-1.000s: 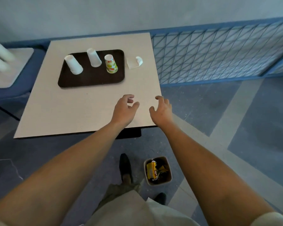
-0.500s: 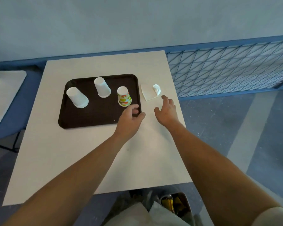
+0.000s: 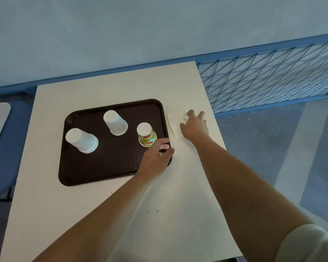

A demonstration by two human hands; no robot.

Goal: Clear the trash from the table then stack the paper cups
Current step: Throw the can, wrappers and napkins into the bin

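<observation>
Okay so, judging by the layout, the trash-clearing step is what's being worked on, and stacking isn't started yet. The table (image 3: pixel 80 214) is seen from above, with its near edge cut off by the frame. A good chunk of its far left is taken up by a dark brown tray (image 3: pixel 102 167). The right hand (image 3: pixel 194 127) is stretched over the paper scrap (image 3: pixel 171 127), which is lying on bare tabletop just right of the tray. Its fingers are spread apart and nothing is clamped; actual contact can't be confirmed. The left hand (image 3: pixel 156 157) is held over the tray's near right corner, fingers loosely curled. Nothing is seen in them, and whether the rim is touched can't be told. Three cups are parked upside down on the tray, apart from each other: the left white cup (image 3: pixel 81 140), the middle white cup (image 3: pixel 115 122) and the printed cup (image 3: pixel 146 134), the last just beside the left fingertips. Next, the scrap probably needs to be pinched by an edge, since flat paper is awkward to lift. It's mostly hidden under the palm, so only a thin strip and a small curled white bit are shown. No bin is in view.
</observation>
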